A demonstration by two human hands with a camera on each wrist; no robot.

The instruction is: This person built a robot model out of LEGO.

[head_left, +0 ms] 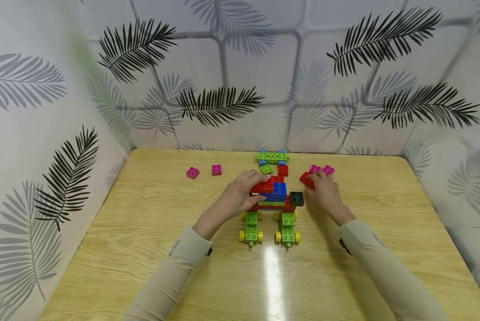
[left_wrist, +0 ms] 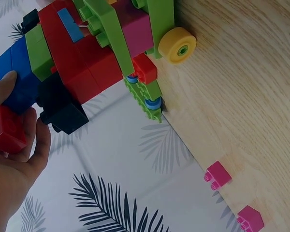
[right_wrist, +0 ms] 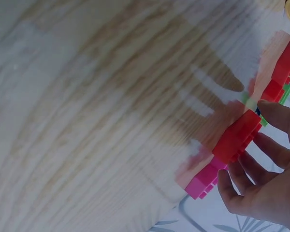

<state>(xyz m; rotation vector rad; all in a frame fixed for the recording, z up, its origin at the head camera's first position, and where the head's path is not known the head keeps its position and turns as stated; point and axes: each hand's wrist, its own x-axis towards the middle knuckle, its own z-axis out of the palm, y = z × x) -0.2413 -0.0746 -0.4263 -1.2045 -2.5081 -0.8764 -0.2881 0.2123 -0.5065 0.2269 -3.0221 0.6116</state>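
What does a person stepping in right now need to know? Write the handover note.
Left hand: grips the brick model at its red and blue top bricks.
Right hand: fingers curled round a loose red brick beside two pink bricks.
Elsewhere: green wheeled plate behind the model; two more pink bricks far left on the table.
Done: stacked body stands on two green wheeled legs, black brick on its right.
Left: red brick not yet attached; pink bricks and green plate unused.

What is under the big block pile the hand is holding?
Under the pile sit two green wheeled bases with yellow wheels, on the table. The left hand covers the pile's left side, so that part is hidden.
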